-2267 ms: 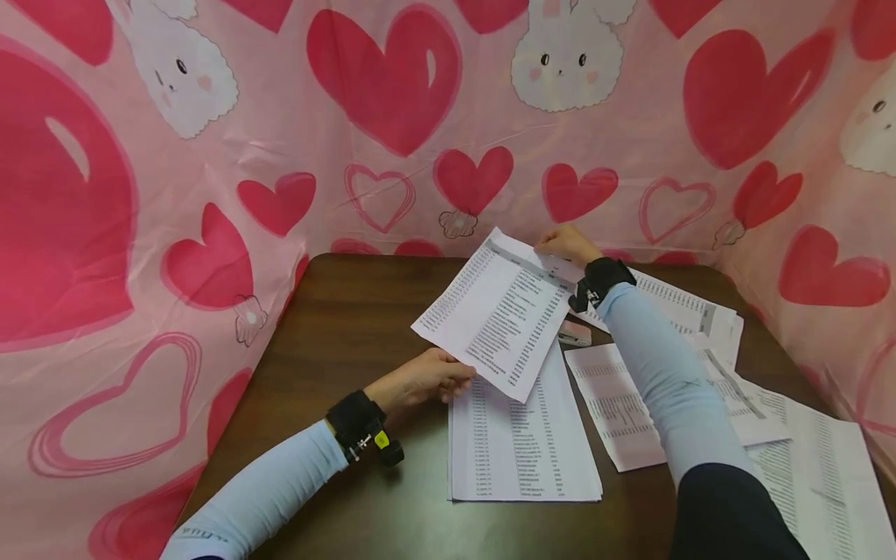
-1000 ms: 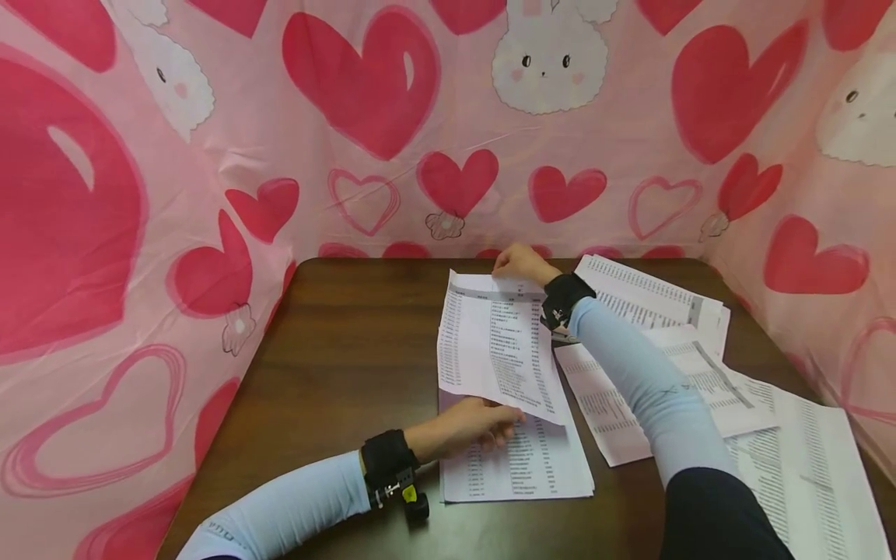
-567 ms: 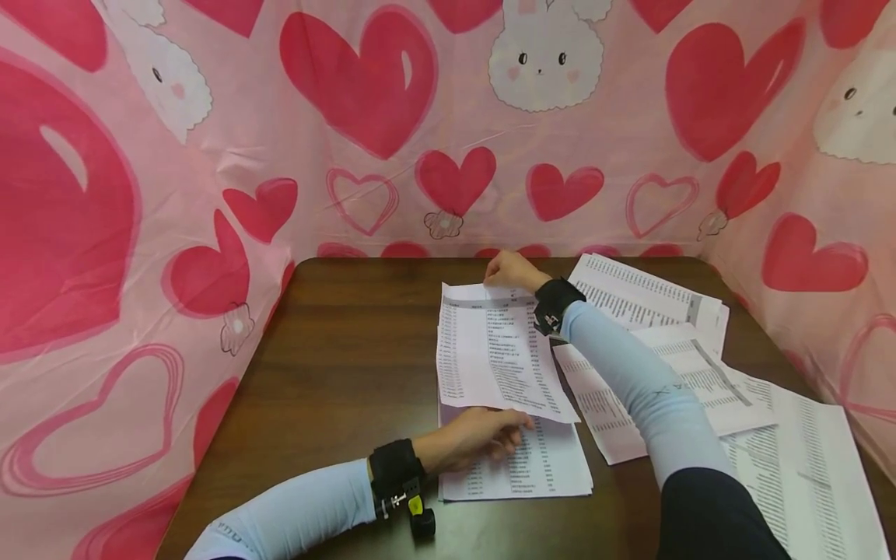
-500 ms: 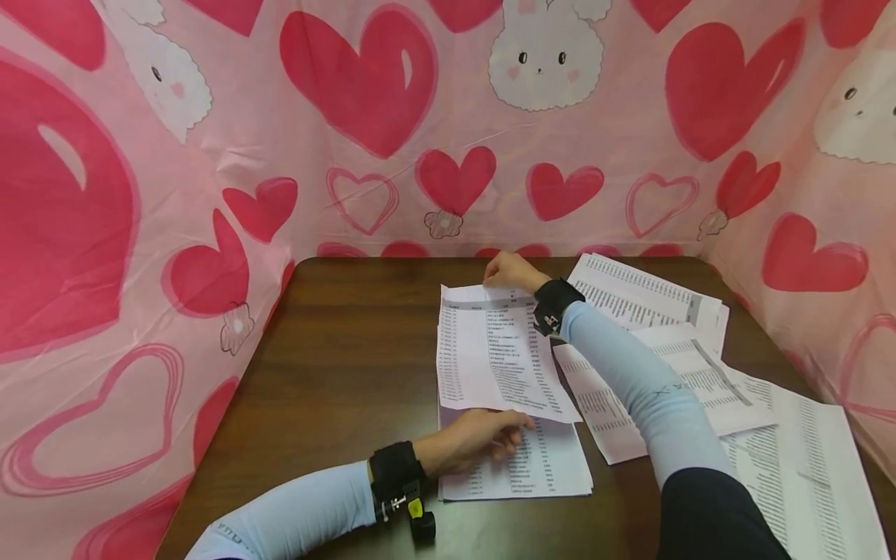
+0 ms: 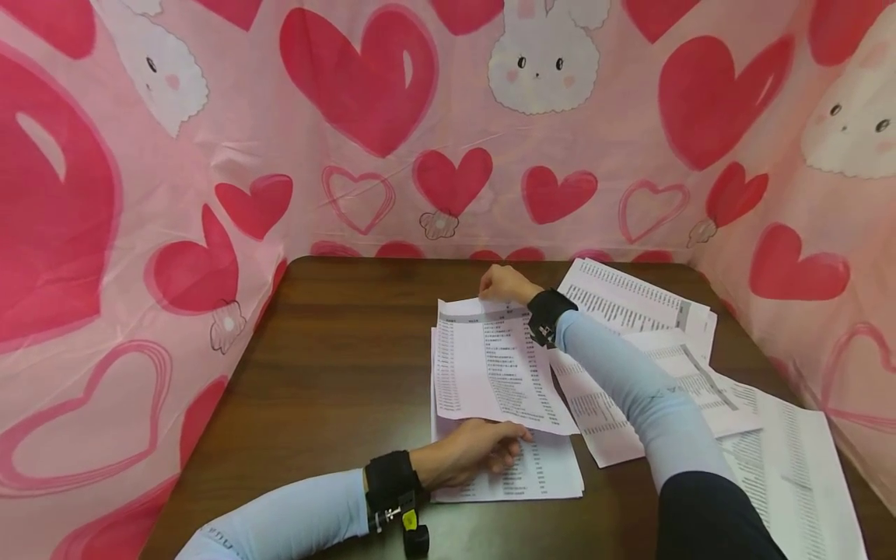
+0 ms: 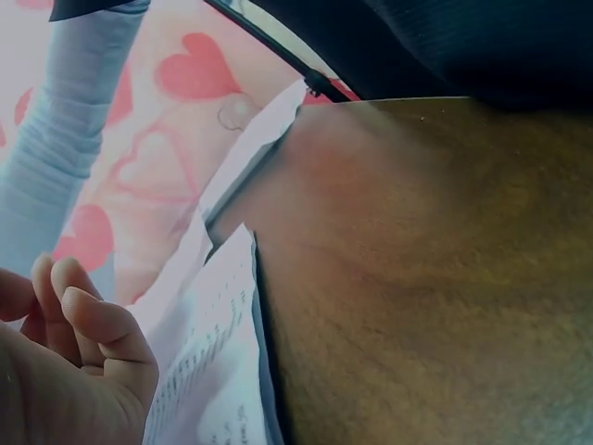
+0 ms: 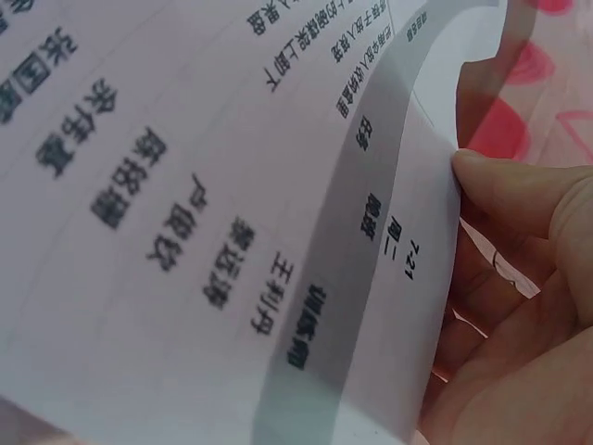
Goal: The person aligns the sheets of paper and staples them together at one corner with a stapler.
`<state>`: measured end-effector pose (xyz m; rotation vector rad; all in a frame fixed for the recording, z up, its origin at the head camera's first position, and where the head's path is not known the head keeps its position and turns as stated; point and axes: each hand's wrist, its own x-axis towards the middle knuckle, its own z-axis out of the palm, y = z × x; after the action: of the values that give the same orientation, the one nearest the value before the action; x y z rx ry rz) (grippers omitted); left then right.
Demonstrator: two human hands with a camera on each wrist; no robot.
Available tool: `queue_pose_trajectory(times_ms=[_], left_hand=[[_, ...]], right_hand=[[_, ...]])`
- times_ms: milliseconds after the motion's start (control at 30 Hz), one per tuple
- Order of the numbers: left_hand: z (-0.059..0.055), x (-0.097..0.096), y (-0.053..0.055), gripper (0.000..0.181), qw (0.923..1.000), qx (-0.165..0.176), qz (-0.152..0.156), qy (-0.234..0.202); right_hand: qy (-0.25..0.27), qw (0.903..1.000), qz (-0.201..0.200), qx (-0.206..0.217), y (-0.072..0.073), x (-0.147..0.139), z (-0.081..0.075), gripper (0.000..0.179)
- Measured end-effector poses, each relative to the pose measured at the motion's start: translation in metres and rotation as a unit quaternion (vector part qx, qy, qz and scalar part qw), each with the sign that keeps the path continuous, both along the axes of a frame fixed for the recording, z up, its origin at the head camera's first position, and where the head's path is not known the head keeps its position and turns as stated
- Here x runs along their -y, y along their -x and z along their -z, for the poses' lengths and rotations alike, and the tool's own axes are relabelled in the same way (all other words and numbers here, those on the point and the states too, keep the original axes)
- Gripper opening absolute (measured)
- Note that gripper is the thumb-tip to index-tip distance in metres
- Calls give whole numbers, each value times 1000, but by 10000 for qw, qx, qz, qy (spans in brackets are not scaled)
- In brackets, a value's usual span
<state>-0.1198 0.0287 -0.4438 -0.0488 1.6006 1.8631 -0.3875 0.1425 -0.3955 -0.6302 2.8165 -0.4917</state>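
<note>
A sheet (image 5: pixel 493 362) held by its far edge

Bare table (image 5: pixel 336 373) at left, then the left hand (image 5: pixel 479 451), fingers loosely curled and holding nothing visible, over the near part of a paper stack (image 5: pixel 556 470). Whether its thumb touches the sheet, I cannot tell. The sheet lies just beyond that hand, above the stack, its long axis running away from the person – near edge by the left hand, far edge pinched by the right hand (image 5: pixel 507 284). Farther right, more papers (image 5: pixel 791 467) overlap.

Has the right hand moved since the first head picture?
Yes. Against the back edge of the table in the head view, the right hand has shifted left and down the picture.
</note>
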Motion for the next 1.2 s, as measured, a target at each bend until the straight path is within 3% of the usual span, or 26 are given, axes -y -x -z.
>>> queue_pose_trajectory(times_ms=[200, 333, 467, 600, 767, 867, 1033, 1200], left_hand=[[7, 3, -2, 31, 9999, 80, 5, 70], [9, 5, -5, 27, 9993, 262, 172, 223], [9, 9, -9, 21, 9972, 512, 526, 136], [5, 11, -13, 23, 9918, 609, 1121, -58], [-2, 11, -16, 23, 9796, 511, 1928, -251], [-2, 11, -16, 23, 9703, 697, 2273, -447], [-4, 12, -18, 25, 9580, 842, 2656, -671], [-5, 14, -14, 22, 9580, 712, 2694, -680]], right_hand=[[20, 10000, -6, 74, -4, 4, 11, 15], [39, 9998, 96, 196, -5, 5, 16, 15], [48, 10000, 3, 82, -3, 3, 21, 13], [10, 9999, 14, 110, -5, 2, 20, 13], [-43, 9998, 113, 172, -9, 5, 20, 14], [-11, 9997, 124, 203, -10, 6, 21, 15], [0, 9993, 229, 289, -10, 6, 23, 16], [-18, 9989, 280, 374, -12, 7, 21, 17]])
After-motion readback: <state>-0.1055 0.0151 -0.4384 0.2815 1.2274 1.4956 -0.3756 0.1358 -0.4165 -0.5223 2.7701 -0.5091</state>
